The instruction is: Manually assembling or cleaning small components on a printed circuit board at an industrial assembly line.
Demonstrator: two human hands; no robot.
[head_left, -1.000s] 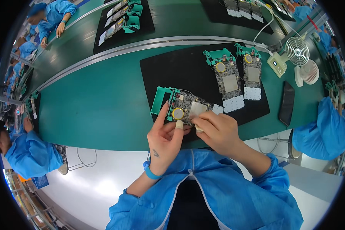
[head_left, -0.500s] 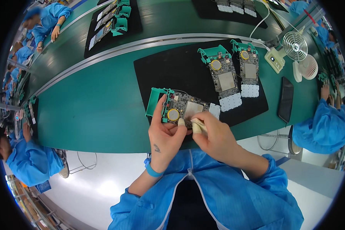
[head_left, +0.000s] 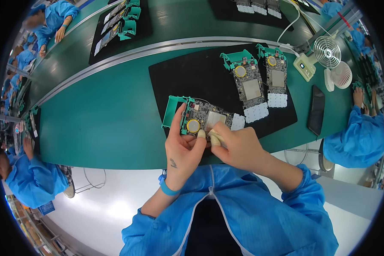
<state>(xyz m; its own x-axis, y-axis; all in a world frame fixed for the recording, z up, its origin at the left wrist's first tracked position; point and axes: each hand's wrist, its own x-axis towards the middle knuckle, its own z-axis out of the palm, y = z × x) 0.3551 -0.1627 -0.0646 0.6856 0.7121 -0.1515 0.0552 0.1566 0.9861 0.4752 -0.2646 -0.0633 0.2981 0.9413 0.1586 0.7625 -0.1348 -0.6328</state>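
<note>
The circuit board in hand lies at the centre of the frame, its green holder at its left end. The left hand grips it, index finger along the holder and thumb at the near edge; its remaining fingers are partly hidden beneath. The right hand is curled closed, fingertips at the near edge; these cover part of the silver plate, and whether they pinch anything cannot be told. Two further boards lie right of centre on a black mat, over a green tabletop. A dark phone lies at right. Boards at the upper edge are cut off. Co-workers in blue at both sides are distorted by the rim; pale floor shows lower left.
</note>
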